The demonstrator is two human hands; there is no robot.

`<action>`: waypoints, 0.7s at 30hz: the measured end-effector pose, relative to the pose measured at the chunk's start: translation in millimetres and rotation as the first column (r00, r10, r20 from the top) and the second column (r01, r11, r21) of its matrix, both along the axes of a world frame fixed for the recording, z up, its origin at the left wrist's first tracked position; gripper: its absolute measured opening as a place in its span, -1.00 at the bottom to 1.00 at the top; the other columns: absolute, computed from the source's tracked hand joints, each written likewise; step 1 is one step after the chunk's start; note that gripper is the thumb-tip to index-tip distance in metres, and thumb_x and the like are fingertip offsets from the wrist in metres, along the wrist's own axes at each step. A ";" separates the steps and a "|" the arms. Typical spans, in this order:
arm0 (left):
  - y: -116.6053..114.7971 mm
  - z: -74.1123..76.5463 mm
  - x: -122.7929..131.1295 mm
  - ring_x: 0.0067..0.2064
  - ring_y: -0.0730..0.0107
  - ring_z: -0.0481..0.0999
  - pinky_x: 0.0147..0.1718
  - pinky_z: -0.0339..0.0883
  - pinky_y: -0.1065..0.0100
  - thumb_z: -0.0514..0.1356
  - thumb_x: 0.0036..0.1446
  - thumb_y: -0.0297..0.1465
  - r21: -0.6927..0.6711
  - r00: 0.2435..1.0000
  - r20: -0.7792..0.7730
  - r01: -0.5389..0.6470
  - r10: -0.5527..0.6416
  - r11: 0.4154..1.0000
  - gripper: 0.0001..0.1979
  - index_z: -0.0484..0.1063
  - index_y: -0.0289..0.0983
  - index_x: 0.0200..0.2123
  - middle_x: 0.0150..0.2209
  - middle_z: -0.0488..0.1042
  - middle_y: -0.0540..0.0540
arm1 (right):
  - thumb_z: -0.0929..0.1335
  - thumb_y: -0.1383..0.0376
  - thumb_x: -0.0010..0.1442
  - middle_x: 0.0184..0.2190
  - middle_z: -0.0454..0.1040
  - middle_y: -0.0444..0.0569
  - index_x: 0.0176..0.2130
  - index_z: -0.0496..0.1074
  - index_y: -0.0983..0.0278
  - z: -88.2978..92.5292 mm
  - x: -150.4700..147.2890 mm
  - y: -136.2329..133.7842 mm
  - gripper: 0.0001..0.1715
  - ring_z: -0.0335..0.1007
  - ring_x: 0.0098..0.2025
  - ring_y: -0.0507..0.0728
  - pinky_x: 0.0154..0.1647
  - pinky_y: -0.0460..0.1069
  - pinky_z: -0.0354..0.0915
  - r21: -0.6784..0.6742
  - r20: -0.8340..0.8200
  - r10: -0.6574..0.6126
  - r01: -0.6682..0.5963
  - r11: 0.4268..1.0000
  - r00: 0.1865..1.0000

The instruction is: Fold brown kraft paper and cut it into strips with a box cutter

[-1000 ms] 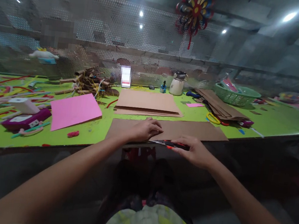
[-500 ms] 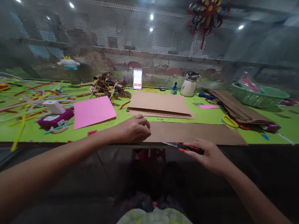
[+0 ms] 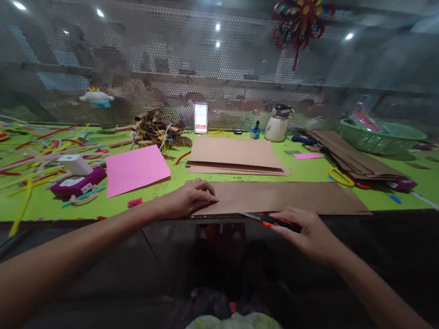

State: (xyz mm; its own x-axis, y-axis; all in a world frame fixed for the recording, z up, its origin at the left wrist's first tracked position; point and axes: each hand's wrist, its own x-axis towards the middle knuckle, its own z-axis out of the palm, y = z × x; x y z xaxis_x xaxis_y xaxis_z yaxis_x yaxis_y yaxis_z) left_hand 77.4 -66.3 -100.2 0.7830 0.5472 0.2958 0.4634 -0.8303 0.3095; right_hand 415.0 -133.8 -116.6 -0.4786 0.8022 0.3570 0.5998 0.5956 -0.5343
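Note:
A long brown paper strip (image 3: 279, 197) lies along the front edge of the green table (image 3: 178, 178). My left hand (image 3: 194, 197) rests on the strip's left end, its fingers bent and close together; whether they pinch the paper is too small to tell. In my right hand (image 3: 303, 231) is a black and red utility knife (image 3: 282, 223), its blade pointing left at the strip's front edge. Behind the strip is a stack of lighter brown sheets (image 3: 236, 153). To the left lies a pink sheet (image 3: 138, 170).
Colourful pipe cleaners (image 3: 31, 164) and a purple box (image 3: 78, 183) are at the left. A bundle of sticks (image 3: 155, 131), a lit phone (image 3: 200, 118) and a white jug (image 3: 278, 126) stand behind. Folded brown paper (image 3: 347, 155) and a green basket (image 3: 381, 138) are at the right.
My left hand has shifted slightly left along the strip, and more of the strip's left part shows. The knife stays in my right hand near the front edge. The view has moved a little.

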 end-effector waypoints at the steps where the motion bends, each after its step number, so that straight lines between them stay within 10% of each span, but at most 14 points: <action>1: -0.3 0.2 0.1 -0.09 0.34 0.37 -0.09 0.29 0.28 0.00 0.30 -0.30 -0.002 1.000 -0.003 -0.001 0.001 1.000 -0.71 0.46 -0.13 -0.02 -0.07 0.39 -0.18 | 0.33 0.19 0.22 -0.20 0.55 0.01 -0.12 0.51 0.21 1.2 -1.9 0.4 -0.73 0.46 -0.17 0.17 -0.14 0.03 0.35 0.004 0.006 0.008 -0.008 1.000 1.000; 21: 3.3 -3.8 -2.0 -0.04 0.32 0.36 -0.02 0.27 0.25 0.02 0.29 -0.28 -0.055 0.999 0.033 0.018 -0.017 0.998 -0.70 0.46 -0.16 -0.03 -0.07 0.38 -0.18 | 0.33 0.21 0.22 -0.22 0.55 -0.02 -0.11 0.52 0.18 5.6 -53.3 -5.8 -0.74 0.46 -0.19 0.15 -0.17 0.01 0.33 -0.085 -0.028 0.081 -0.083 0.993 0.996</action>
State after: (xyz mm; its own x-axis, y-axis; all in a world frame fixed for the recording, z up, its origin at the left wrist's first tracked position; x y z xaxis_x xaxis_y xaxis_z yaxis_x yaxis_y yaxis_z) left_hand 75.4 -62.9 -104.0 0.7831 0.5497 0.2910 0.4379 -0.8195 0.3697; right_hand 361.7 -139.6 -111.0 -0.5362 0.7886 0.3011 0.5364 0.5937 -0.5998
